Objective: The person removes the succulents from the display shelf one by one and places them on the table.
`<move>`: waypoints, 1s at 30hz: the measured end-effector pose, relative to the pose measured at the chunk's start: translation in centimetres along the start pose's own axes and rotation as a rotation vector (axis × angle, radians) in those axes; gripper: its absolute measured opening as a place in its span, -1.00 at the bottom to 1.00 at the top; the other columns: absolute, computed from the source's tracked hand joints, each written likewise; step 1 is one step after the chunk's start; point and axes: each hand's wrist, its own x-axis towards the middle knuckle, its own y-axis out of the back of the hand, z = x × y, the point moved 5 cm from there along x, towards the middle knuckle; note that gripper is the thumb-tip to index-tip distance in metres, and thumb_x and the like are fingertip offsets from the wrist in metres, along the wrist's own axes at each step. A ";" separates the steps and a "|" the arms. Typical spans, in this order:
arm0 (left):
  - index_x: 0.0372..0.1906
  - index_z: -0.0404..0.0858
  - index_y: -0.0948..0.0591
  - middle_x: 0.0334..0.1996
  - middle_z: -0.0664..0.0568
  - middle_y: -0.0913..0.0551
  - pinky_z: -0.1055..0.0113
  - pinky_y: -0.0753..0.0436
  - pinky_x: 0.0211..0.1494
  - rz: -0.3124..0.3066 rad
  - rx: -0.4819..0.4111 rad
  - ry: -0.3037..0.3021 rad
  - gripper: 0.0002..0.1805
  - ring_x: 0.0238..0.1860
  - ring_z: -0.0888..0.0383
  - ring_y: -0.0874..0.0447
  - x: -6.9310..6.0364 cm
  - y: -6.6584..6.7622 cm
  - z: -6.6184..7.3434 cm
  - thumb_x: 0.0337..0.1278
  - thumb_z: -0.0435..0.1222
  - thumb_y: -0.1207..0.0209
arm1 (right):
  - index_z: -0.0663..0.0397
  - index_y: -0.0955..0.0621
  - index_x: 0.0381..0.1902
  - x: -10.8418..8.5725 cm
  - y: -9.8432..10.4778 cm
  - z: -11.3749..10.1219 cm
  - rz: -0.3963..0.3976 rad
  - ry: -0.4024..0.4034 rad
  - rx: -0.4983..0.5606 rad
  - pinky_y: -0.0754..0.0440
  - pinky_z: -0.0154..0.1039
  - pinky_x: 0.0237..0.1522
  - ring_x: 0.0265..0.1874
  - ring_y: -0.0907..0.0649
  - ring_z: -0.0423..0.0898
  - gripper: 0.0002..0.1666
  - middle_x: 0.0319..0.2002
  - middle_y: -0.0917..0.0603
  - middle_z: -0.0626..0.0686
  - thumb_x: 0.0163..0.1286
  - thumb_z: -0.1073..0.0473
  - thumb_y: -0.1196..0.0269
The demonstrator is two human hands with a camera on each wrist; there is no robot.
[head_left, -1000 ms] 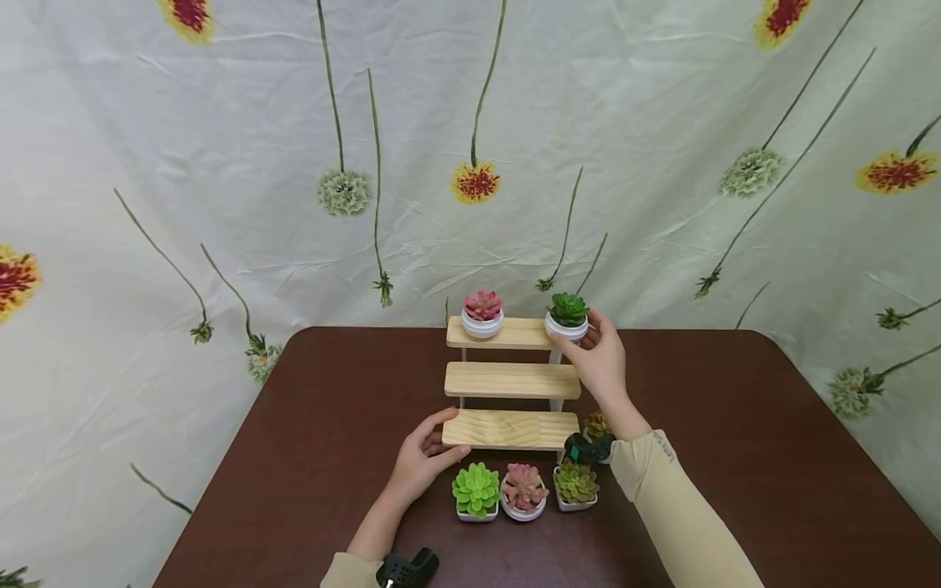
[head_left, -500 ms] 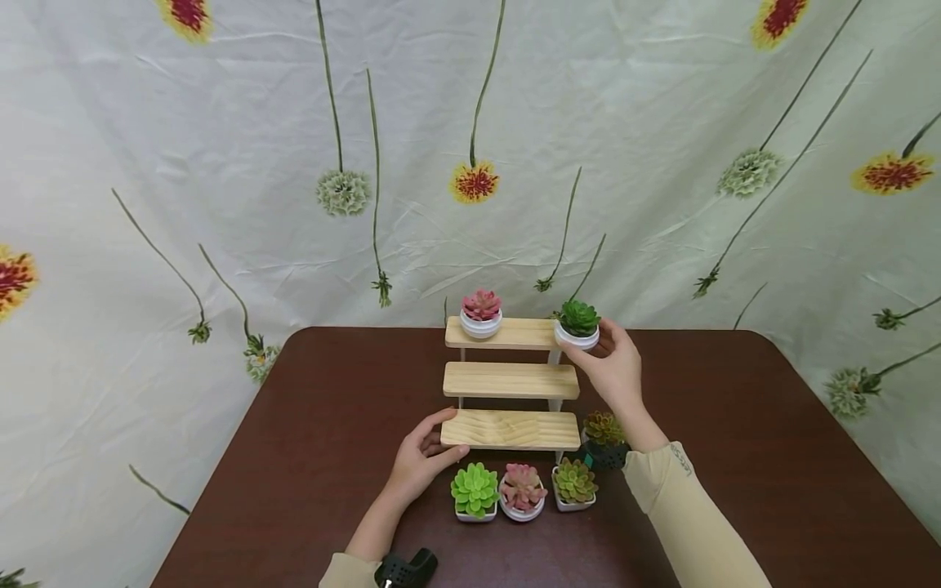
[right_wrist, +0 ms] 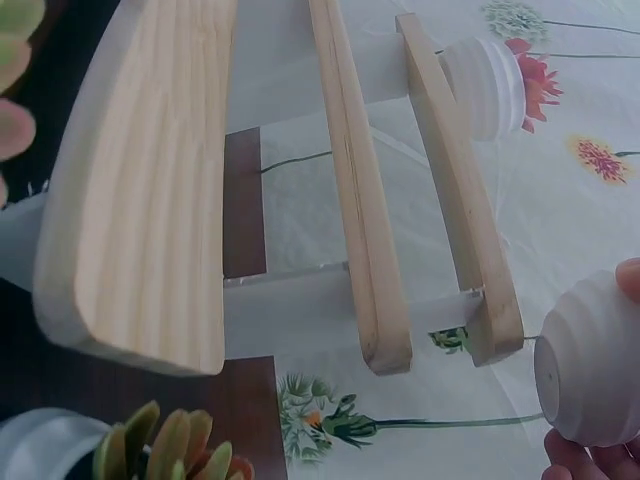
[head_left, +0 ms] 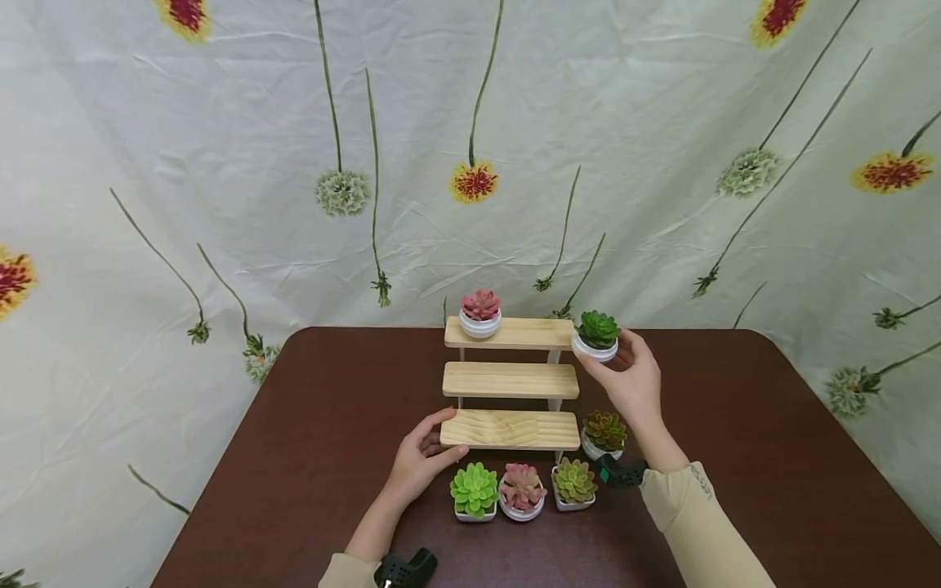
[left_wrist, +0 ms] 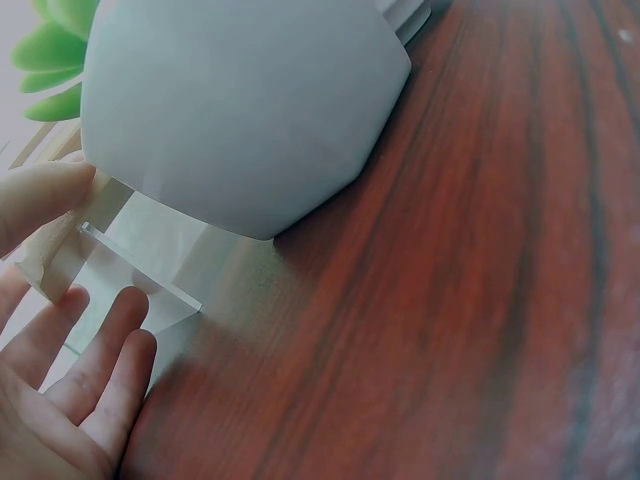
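Note:
My right hand (head_left: 634,382) holds a round white pot with a dark green succulent (head_left: 597,330) just off the right end of the top board. In the right wrist view, a gap shows between this ribbed pot (right_wrist: 590,365) and the board's end. A three-tier stand (head_left: 510,380) has wooden boards on clear supports. At its lowest board's left end, my left hand (head_left: 417,461) grips the edge between thumb and fingers; the left wrist view shows those fingers (left_wrist: 120,370) around the board's end. A pink succulent in a white pot (head_left: 481,314) sits at the top board's left.
In front of the stand are a bright green succulent (head_left: 474,492), a pink one (head_left: 523,492) and an olive-green one (head_left: 574,484). A reddish-green succulent (head_left: 605,434) stands right of the lowest board, near my right forearm. A flowered cloth (head_left: 412,122) hangs behind the brown table (head_left: 353,384).
My right hand has carried the dark green succulent off the top board, to the right and slightly toward me. My left hand has stayed at the lowest board.

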 end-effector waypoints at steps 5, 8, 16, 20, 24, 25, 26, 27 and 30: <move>0.19 -0.34 -0.48 0.23 -0.19 -0.42 0.23 -0.59 -0.08 0.005 0.003 0.002 -0.41 -0.24 0.19 -0.58 0.0 0.0 0.0 -0.05 -0.44 -0.35 | 0.22 -0.40 0.22 -0.5 0.6 0.4 0.024 0.007 0.002 -0.47 0.09 0.05 0.07 -0.50 0.13 -0.20 0.11 -0.47 0.21 0.03 0.17 -0.47; 0.18 -0.34 -0.49 0.22 -0.17 -0.43 0.19 -0.59 -0.06 0.009 0.006 0.002 -0.41 -0.24 0.19 -0.58 0.0 0.0 0.1 -0.05 -0.44 -0.35 | 0.24 -0.40 0.21 -0.8 1.0 0.5 0.040 0.005 -0.016 -0.47 0.09 0.04 0.07 -0.50 0.14 -0.21 0.10 -0.48 0.22 0.04 0.17 -0.46; 0.18 -0.34 -0.49 0.22 -0.16 -0.43 0.22 -0.59 -0.07 0.010 0.000 0.001 -0.41 -0.23 0.18 -0.59 -0.1 0.0 0.1 -0.05 -0.44 -0.35 | 0.26 -0.40 0.21 -1.5 2.1 1.1 0.065 0.008 -0.025 -0.45 0.09 0.06 0.07 -0.50 0.14 -0.21 0.10 -0.48 0.22 0.03 0.19 -0.46; 0.18 -0.33 -0.49 0.20 -0.15 -0.46 0.25 -0.58 -0.08 0.009 0.004 0.001 -0.41 -0.24 0.18 -0.58 -0.1 0.0 0.1 -0.05 -0.44 -0.36 | 0.25 -0.41 0.21 -2.0 2.8 1.6 0.079 -0.011 -0.045 -0.45 0.07 0.07 0.07 -0.50 0.12 -0.22 0.10 -0.47 0.21 0.05 0.18 -0.45; 0.18 -0.33 -0.49 0.18 -0.15 -0.47 0.23 -0.59 -0.08 0.009 0.010 0.000 -0.41 -0.25 0.18 -0.58 -0.1 -0.1 0.2 -0.05 -0.44 -0.36 | 0.26 -0.40 0.22 -2.4 3.4 2.3 0.090 -0.032 -0.072 -0.43 0.07 0.06 0.07 -0.49 0.12 -0.21 0.11 -0.47 0.22 0.06 0.14 -0.45; 0.18 -0.33 -0.49 0.18 -0.15 -0.47 0.24 -0.59 -0.09 0.009 0.010 0.000 -0.41 -0.26 0.19 -0.58 -0.1 -0.1 0.2 -0.06 -0.44 -0.36 | 0.26 -0.41 0.21 -2.5 3.6 2.5 0.094 -0.032 -0.076 -0.44 0.07 0.05 0.07 -0.49 0.12 -0.21 0.10 -0.47 0.22 0.06 0.13 -0.45; 0.18 -0.33 -0.49 0.18 -0.15 -0.47 0.24 -0.59 -0.09 0.009 0.010 0.000 -0.41 -0.26 0.19 -0.58 -0.1 -0.1 0.2 -0.06 -0.44 -0.36 | 0.27 -0.41 0.21 -2.6 3.7 2.7 0.099 -0.029 -0.077 -0.44 0.09 0.05 0.06 -0.49 0.14 -0.21 0.10 -0.48 0.23 0.06 0.11 -0.45; 0.18 -0.33 -0.49 0.18 -0.15 -0.47 0.25 -0.59 -0.09 0.009 0.010 0.000 -0.41 -0.27 0.19 -0.58 -0.1 -0.1 0.3 -0.06 -0.44 -0.36 | 0.28 -0.41 0.21 -2.7 3.9 2.8 0.103 -0.024 -0.087 -0.44 0.09 0.04 0.06 -0.49 0.15 -0.20 0.09 -0.48 0.25 0.06 0.10 -0.45; 0.18 -0.34 -0.49 0.18 -0.15 -0.47 0.28 -0.59 -0.10 0.008 0.009 -0.002 -0.41 -0.27 0.19 -0.58 -0.1 -0.1 0.3 -0.06 -0.44 -0.35 | 0.25 -0.44 0.18 -2.9 4.3 4.1 0.137 -0.002 -0.085 -0.51 -0.03 -0.02 -0.01 -0.53 0.12 -0.19 0.04 -0.52 0.24 0.02 0.05 -0.47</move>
